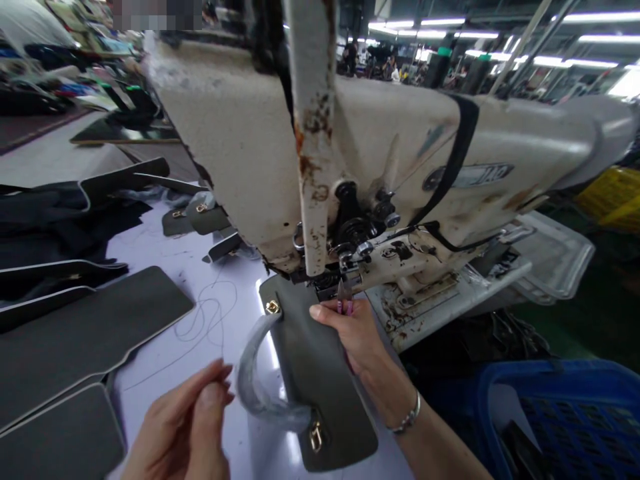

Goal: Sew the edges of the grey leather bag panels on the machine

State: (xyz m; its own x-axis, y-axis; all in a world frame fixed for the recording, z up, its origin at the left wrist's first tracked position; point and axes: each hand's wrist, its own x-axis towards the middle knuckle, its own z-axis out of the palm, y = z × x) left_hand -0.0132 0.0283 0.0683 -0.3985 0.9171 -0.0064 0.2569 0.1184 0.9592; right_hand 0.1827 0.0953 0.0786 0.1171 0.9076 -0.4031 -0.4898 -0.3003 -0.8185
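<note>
Two bare hands work at a cream industrial sewing machine (240,140). The right hand (350,340) has its fingers clamped on small pink-handled thread snips (344,300) just beside the steel presser foot (327,283). The left hand's (185,427) fingers are pinched together above the white table (165,373). A long grey leather flap (320,380) with gold metal fittings (273,307) lies on the table, its upper end at the foot.

The bottom edge cuts off the left hand (180,430); whatever its fingers (215,377) pinch is too small to tell.
</note>
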